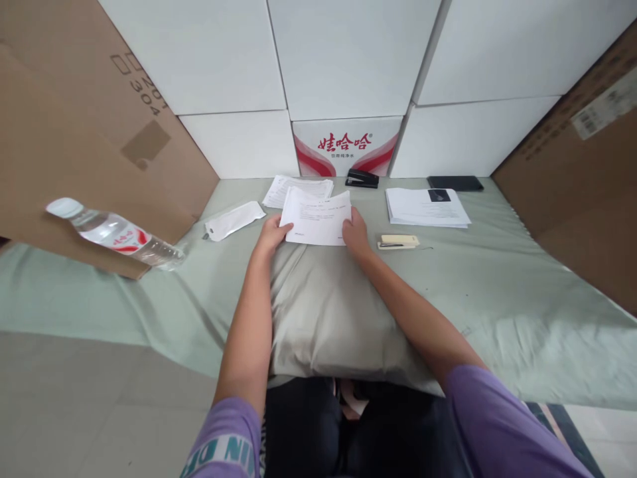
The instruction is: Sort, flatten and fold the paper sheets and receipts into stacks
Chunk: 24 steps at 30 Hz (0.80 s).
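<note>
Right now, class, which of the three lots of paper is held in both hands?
The middle sheets, gripped by the left hand and right hand; the other two stacks lie untouched.

White printed paper sheets (317,218) on pale green cloth (448,285) — grey-green pillow (323,318), black stapler (361,178), white carton with red lettering (346,147), purple sleeves (497,425), brown cardboard (74,133).

White printed sheets (317,216), thin stack (a few lines of text), lying flat on green cloth, gripped at both lower corners
</note>
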### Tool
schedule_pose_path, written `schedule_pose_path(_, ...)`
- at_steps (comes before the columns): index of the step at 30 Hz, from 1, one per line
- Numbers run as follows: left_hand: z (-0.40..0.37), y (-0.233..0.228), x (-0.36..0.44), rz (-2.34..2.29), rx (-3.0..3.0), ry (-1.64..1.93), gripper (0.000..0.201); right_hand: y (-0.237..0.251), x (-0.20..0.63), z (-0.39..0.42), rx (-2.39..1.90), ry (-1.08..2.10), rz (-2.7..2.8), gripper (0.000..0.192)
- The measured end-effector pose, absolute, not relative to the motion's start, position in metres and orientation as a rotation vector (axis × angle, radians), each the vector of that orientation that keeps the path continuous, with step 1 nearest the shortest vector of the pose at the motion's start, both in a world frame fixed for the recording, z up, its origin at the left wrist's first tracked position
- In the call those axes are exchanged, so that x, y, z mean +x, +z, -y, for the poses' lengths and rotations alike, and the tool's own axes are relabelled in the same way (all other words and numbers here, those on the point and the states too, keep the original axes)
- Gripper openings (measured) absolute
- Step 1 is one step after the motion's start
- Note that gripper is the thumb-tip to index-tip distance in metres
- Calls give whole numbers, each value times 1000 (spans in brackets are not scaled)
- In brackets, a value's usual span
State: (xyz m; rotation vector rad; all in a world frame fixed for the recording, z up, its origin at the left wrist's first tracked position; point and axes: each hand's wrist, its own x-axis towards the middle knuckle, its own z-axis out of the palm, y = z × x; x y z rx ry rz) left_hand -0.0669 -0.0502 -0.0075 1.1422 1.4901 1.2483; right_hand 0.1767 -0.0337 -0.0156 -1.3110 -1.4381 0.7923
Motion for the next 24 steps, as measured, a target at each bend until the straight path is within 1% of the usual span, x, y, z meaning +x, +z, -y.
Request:
schedule_pose_path(3, 51, -10, -70, -1459, 1177, 1285, 44, -20, 181, 29, -1255, 790, 1353, 45)
schedule_pose_path(7, 51, -15, -73, -1383, 1216, 1329, 50, -16, 187, 27, -1150, 844, 1232, 48)
schedule_pose_path(11, 54, -11, -65, -1220, 1244, 1349, 57, 7, 198, 34, -925, 882, 1283, 44)
schedule_pose_path(14, 63, -2, -53, -1110, 1309, 1304, 62, 28, 216, 50, -914, 797, 1323, 42)
schedule_pose_path(16, 71, 4, -45, -1091, 1344, 1263, 65, 35, 231, 66, -919, 759, 1360, 46)
schedule_pose_path(18, 79, 8, -37, -1084, 1362, 1286, 66, 33, 245, 84, -931, 776, 1401, 56)
schedule_pose_path(20, 83, 10, -29, -1065, 1350, 1330, 65, 24, 256, 101, -960, 876, 1412, 65)
schedule_pose_path(21, 83, 9, -25, -1051, 1336, 1333, 64, 17, 259, 108, -982, 941, 1392, 67)
schedule_pose_path(24, 83, 5, -14, -1028, 1304, 1309, 63, 1, 261, 120, -1056, 1061, 1284, 58)
